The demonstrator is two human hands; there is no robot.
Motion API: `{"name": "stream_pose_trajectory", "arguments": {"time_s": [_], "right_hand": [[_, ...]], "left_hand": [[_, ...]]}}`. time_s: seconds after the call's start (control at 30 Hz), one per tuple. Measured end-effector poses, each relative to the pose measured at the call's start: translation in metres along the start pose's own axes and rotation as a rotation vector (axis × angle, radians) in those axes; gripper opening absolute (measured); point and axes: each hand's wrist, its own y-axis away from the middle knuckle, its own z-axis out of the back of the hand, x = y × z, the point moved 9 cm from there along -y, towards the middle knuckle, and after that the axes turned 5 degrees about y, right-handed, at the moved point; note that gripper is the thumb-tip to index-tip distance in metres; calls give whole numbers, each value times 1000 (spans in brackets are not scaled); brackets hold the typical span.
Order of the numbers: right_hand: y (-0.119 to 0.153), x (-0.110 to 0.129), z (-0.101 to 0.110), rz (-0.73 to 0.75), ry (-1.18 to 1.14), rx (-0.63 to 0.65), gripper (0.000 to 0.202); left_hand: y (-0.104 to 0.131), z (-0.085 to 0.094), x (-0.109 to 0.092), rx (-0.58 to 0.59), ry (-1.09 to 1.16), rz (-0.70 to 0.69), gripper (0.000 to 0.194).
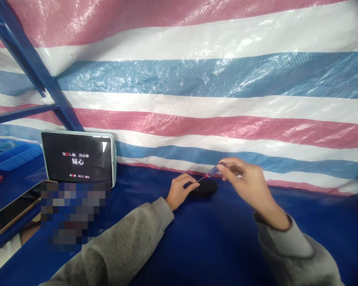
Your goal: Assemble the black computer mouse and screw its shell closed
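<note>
Hands (250, 182) at ends of slanted screwdriver (213, 171)

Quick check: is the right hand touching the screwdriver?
Touching. The head view shows the thumb and fingers of the right hand pinching the screwdriver at the far end of its handle.

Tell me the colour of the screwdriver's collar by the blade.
Red on the screwdriver, seen in the head view.
</note>
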Motion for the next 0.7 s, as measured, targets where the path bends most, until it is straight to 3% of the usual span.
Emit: {"name": "stream_pose_trajectory", "arguments": {"time_s": [0.47,0.7], "right_hand": [[2,7,-8,43,-1,55,28],[7,25,-12,146,53,92,22]], "left_hand": [[0,-4,-3,22,-39,-20,37],[3,-9,-5,76,-112,-80,38]]}}
